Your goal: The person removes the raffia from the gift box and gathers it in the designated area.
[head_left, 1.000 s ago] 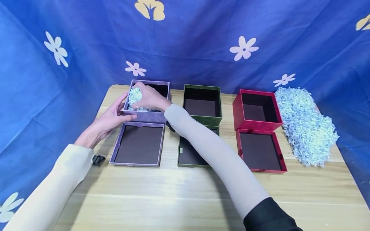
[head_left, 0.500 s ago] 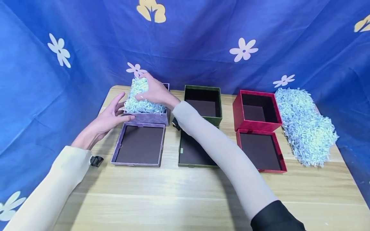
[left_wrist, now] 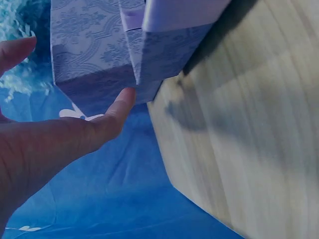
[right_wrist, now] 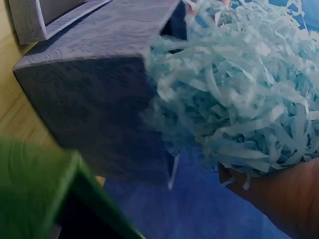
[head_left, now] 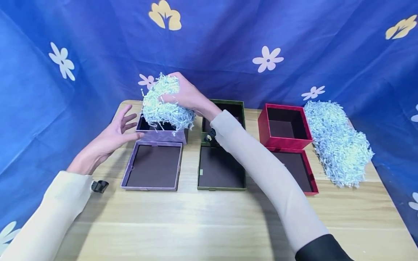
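My right hand [head_left: 187,95] grips a big loose clump of pale blue shredded paper [head_left: 168,113] above the purple box [head_left: 163,136]. In the right wrist view the clump [right_wrist: 244,94] bulges beside the rim of that box [right_wrist: 94,104]. My left hand [head_left: 112,135] has its fingers spread at the box's left side and holds nothing. In the left wrist view, the left thumb [left_wrist: 122,107] points at the patterned box wall [left_wrist: 89,40]; whether it touches cannot be told. Part of the dark box interior shows under the clump.
The purple lid [head_left: 155,166] lies inside up before its box. A green box [head_left: 233,108], partly behind my right wrist, has its lid [head_left: 220,168] in front. To the right are a red box [head_left: 284,125], its lid [head_left: 295,166] and a shredded-paper heap [head_left: 343,148].
My right hand has lifted the shredded paper up out of the purple box and slightly right. My left hand has drawn away a little to the left.
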The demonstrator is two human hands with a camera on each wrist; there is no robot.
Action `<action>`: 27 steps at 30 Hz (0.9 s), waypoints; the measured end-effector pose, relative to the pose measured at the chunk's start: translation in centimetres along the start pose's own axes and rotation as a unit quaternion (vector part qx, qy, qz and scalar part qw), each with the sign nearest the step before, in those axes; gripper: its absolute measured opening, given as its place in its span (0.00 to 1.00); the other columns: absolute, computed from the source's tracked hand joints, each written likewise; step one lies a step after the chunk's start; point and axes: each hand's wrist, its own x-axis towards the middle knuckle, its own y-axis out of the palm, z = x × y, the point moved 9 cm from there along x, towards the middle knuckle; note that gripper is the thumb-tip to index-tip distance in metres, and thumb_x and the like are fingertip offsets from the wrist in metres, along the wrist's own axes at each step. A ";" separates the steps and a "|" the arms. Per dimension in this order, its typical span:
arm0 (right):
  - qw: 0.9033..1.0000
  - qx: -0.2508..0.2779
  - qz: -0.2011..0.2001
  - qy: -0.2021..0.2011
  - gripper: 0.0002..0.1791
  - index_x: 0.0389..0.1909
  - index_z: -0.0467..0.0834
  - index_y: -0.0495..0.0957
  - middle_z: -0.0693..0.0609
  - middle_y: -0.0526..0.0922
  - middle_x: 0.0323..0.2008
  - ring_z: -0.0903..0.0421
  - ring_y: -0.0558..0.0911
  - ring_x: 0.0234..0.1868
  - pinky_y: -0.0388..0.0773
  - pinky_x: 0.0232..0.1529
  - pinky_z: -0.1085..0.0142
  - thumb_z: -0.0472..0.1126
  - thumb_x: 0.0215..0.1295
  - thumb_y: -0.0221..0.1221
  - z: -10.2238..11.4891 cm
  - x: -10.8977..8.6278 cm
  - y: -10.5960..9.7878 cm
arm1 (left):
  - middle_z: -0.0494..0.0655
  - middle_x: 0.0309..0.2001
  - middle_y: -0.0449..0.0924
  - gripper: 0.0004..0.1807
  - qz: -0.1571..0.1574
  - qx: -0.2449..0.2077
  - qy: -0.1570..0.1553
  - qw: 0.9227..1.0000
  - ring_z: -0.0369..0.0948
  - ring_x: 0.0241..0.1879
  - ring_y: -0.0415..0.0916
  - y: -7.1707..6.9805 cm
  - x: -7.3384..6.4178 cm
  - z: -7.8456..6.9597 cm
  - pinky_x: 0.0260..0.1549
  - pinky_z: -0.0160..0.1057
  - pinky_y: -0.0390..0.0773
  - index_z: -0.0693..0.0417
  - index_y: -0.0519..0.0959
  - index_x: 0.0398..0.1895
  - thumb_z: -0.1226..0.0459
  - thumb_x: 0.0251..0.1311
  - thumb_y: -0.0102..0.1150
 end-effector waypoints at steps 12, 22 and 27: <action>0.998 0.048 -0.018 0.022 0.48 0.82 0.47 0.58 0.51 0.66 0.75 0.54 0.74 0.66 0.76 0.61 0.60 0.49 0.69 0.74 -0.7 -5.2 -5.9 | 0.54 0.89 0.32 0.60 -0.024 0.008 0.009 1.000 0.57 0.86 0.38 0.3 1.5 -1.4 0.79 0.67 0.46 0.27 0.29 0.90 0.61 0.77 0.67; 0.991 0.127 -0.039 0.005 0.41 0.78 0.44 0.60 0.47 0.75 0.66 0.50 0.77 0.61 0.77 0.61 0.59 0.40 0.71 0.71 -2.4 -11.2 -10.5 | 0.52 0.89 0.28 0.60 -0.032 -0.007 -0.002 0.999 0.55 0.87 0.33 1.0 2.5 -1.0 0.82 0.58 0.43 0.31 0.29 0.91 0.59 0.76 0.68; 0.976 0.208 -0.052 0.020 0.39 0.77 0.46 0.60 0.42 0.78 0.64 0.49 0.82 0.54 0.85 0.53 0.60 0.34 0.71 0.68 -3.9 -14.5 -12.7 | 0.52 0.89 0.28 0.61 -0.028 -0.004 -0.012 1.000 0.55 0.87 0.32 1.3 2.7 -0.4 0.82 0.58 0.42 0.28 0.29 0.90 0.58 0.76 0.68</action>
